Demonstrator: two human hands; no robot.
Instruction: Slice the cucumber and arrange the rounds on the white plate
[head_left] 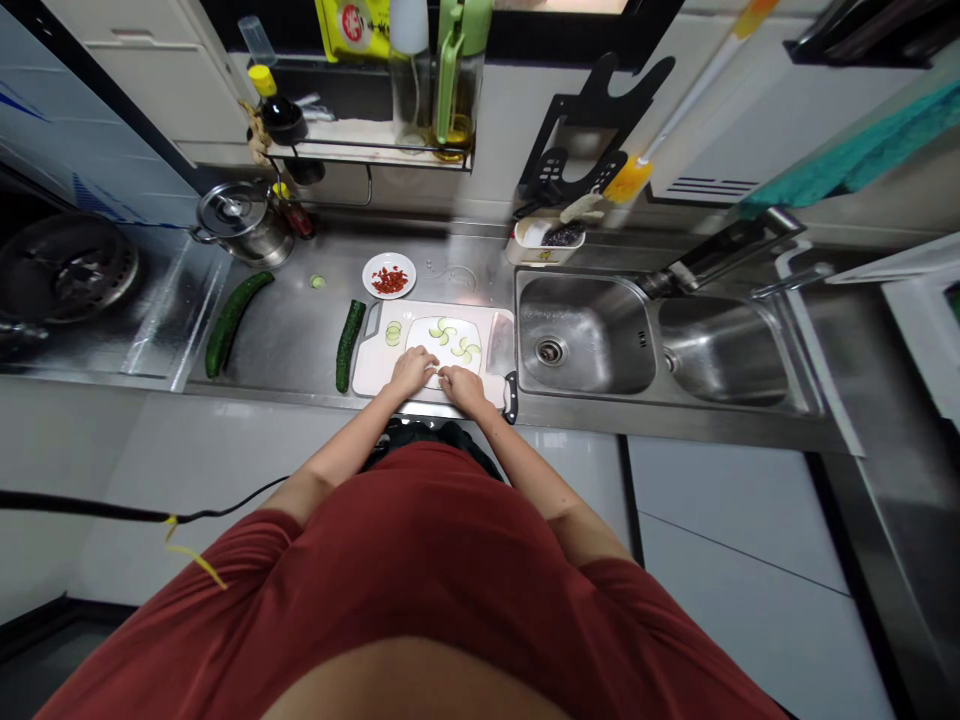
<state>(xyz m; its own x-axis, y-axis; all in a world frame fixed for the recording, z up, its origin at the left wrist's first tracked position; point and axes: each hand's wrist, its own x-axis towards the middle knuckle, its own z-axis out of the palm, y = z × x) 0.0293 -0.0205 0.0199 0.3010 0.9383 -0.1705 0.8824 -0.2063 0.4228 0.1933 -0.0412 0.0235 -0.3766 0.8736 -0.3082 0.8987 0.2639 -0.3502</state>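
A white square plate (455, 334) rests on the pale cutting board (369, 372). Thin cucumber slices (442, 331) form two curved, pinwheel-like groups on it. At the plate's near edge, my left hand (414, 371) has its fingers curled together. My right hand (463, 388) is beside it, fingertips bent inward and almost meeting the left ones. What lies between the fingertips is too small to make out. A small stack of cucumber slices (393, 333) sits on the board left of the plate. A broad-bladed knife (501, 345) lies along the board's right side, its black handle toward me.
A cut cucumber (349, 345) lies left of the board, with a whole cucumber (234, 322) farther left. Behind the board stands a small plate (409, 271) of chopped red pieces. A lidded pot (247, 225) is back left; a double sink (585, 375) is right.
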